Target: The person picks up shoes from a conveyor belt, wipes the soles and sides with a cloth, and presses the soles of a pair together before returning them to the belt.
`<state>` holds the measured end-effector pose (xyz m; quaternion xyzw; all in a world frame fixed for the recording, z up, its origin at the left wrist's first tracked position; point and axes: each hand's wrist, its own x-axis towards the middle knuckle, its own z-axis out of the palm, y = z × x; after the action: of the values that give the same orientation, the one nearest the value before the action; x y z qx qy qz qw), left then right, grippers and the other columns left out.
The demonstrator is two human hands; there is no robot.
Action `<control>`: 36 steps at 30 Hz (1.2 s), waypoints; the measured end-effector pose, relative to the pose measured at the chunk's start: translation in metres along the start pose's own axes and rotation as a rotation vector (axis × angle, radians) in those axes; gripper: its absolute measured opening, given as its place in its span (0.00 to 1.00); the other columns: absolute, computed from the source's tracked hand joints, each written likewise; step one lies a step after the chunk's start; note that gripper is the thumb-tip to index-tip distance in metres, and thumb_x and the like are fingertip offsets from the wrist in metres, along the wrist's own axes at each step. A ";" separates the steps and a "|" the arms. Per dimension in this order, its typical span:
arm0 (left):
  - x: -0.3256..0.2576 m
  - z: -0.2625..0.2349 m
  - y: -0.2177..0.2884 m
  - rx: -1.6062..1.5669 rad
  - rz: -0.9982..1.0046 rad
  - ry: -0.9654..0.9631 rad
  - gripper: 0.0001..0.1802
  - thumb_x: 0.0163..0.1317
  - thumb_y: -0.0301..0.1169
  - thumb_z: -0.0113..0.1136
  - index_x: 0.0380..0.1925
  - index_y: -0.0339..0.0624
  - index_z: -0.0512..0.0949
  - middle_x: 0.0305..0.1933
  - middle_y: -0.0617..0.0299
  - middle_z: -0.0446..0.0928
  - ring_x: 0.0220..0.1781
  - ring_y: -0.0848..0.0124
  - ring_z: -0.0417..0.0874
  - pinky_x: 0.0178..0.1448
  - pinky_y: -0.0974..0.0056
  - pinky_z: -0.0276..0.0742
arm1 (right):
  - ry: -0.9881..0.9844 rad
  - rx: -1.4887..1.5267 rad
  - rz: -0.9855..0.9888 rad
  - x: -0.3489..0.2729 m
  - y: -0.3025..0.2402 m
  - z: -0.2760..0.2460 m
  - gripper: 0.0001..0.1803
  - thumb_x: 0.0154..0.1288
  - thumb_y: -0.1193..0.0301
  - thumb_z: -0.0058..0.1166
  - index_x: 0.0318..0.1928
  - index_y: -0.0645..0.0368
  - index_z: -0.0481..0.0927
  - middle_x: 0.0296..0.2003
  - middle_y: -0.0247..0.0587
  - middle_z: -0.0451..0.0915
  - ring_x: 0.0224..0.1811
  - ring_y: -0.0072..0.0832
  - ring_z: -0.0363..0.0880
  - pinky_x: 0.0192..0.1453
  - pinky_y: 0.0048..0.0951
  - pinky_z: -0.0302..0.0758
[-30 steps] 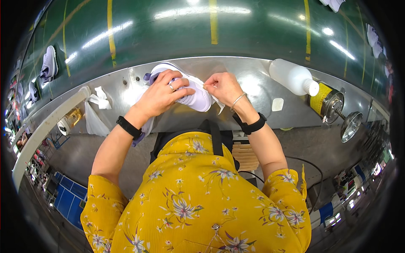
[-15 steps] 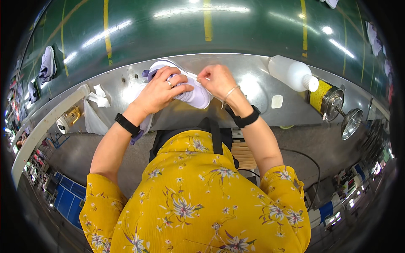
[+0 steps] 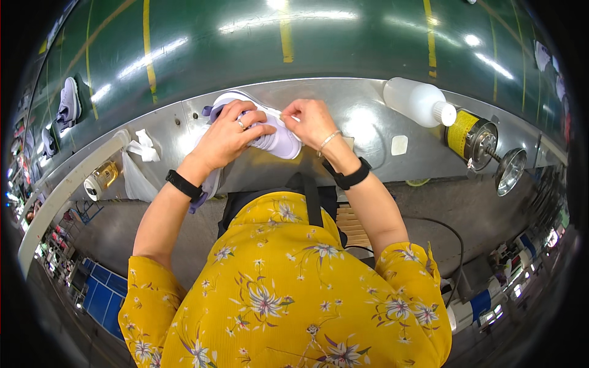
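Note:
A pale lilac sneaker (image 3: 284,145) with a white sole lies tilted on the metal bench, its toe toward me on the right. My left hand (image 3: 228,136) is closed over its upper, fingers wrapped across the laces area. At the sole's edge, my right hand (image 3: 311,124) pinches thumb and forefinger together. Whatever sits between those fingertips is too small to make out. Another lilac shoe (image 3: 211,184) is partly hidden beneath my left wrist.
Right of my hands are a white plastic bottle (image 3: 417,102), a yellow-labelled can (image 3: 469,136) with a metal cup (image 3: 510,172), and a pale square (image 3: 399,145). White scraps (image 3: 145,147) and an amber jar (image 3: 102,179) stand left. Beyond the bench runs a green conveyor (image 3: 215,55) carrying shoes.
The bench and its things appear slightly further left in the picture. Both hands keep about the same places on the sneaker, the right fingertips still at the sole's edge.

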<state>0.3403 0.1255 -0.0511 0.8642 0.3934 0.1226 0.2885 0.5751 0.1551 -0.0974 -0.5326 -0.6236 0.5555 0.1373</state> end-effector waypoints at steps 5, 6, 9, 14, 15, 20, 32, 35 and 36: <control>0.002 -0.001 0.001 0.009 0.009 0.008 0.33 0.42 0.18 0.69 0.52 0.56 0.81 0.53 0.66 0.75 0.61 0.56 0.74 0.66 0.49 0.73 | -0.031 0.001 0.136 -0.023 0.000 -0.015 0.10 0.60 0.69 0.64 0.37 0.64 0.88 0.33 0.50 0.88 0.35 0.38 0.88 0.43 0.34 0.82; 0.003 -0.001 0.001 0.021 0.011 0.005 0.33 0.41 0.18 0.69 0.52 0.56 0.81 0.53 0.66 0.75 0.61 0.56 0.74 0.66 0.49 0.73 | -0.018 -0.045 0.100 -0.020 -0.002 -0.015 0.10 0.60 0.69 0.64 0.37 0.64 0.88 0.33 0.50 0.88 0.35 0.38 0.88 0.44 0.34 0.82; 0.004 -0.001 0.002 0.016 0.006 0.000 0.34 0.40 0.17 0.69 0.52 0.57 0.81 0.53 0.66 0.74 0.61 0.55 0.74 0.65 0.49 0.73 | -0.007 -0.038 0.053 0.003 -0.009 -0.003 0.09 0.60 0.70 0.64 0.37 0.64 0.88 0.33 0.49 0.88 0.37 0.38 0.88 0.45 0.34 0.82; 0.003 -0.002 0.003 0.023 0.003 0.003 0.35 0.39 0.16 0.69 0.51 0.57 0.81 0.53 0.66 0.74 0.61 0.55 0.74 0.65 0.50 0.74 | 0.093 0.033 0.024 -0.019 0.005 0.004 0.09 0.61 0.69 0.64 0.37 0.63 0.88 0.32 0.47 0.88 0.36 0.36 0.88 0.44 0.34 0.82; 0.003 -0.002 0.003 0.020 0.004 0.007 0.35 0.38 0.16 0.69 0.51 0.56 0.81 0.53 0.66 0.74 0.61 0.55 0.74 0.65 0.50 0.74 | 0.119 0.048 0.035 -0.028 0.009 0.002 0.10 0.61 0.68 0.65 0.37 0.63 0.89 0.32 0.46 0.89 0.35 0.34 0.88 0.43 0.33 0.82; 0.004 -0.005 0.007 0.006 -0.010 0.000 0.36 0.38 0.16 0.70 0.51 0.56 0.81 0.54 0.65 0.74 0.62 0.54 0.74 0.65 0.50 0.74 | 0.082 0.107 0.194 -0.055 0.006 -0.010 0.10 0.59 0.68 0.65 0.36 0.62 0.89 0.33 0.49 0.89 0.38 0.40 0.89 0.47 0.36 0.83; -0.008 0.017 0.056 0.331 -0.388 0.155 0.38 0.41 0.15 0.69 0.56 0.59 0.79 0.64 0.59 0.72 0.72 0.47 0.66 0.75 0.42 0.61 | 0.264 0.402 0.211 -0.073 0.026 0.006 0.08 0.62 0.74 0.67 0.42 0.62 0.88 0.35 0.43 0.88 0.35 0.29 0.86 0.44 0.30 0.81; -0.008 0.018 0.052 0.287 -0.407 0.173 0.39 0.39 0.15 0.70 0.55 0.58 0.79 0.64 0.58 0.71 0.72 0.46 0.66 0.75 0.42 0.61 | 0.365 0.301 0.078 -0.076 0.018 0.017 0.07 0.64 0.75 0.66 0.41 0.62 0.87 0.36 0.43 0.87 0.37 0.32 0.86 0.44 0.30 0.81; -0.008 0.018 0.050 0.270 -0.396 0.178 0.39 0.38 0.15 0.70 0.55 0.57 0.79 0.64 0.58 0.71 0.71 0.46 0.66 0.74 0.42 0.62 | 0.415 0.206 -0.015 -0.077 0.016 0.022 0.05 0.65 0.75 0.65 0.41 0.62 0.87 0.37 0.44 0.86 0.38 0.34 0.86 0.44 0.31 0.81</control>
<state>0.3736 0.0864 -0.0352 0.7868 0.5917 0.0858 0.1531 0.5971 0.0778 -0.0861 -0.6140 -0.5260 0.4938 0.3201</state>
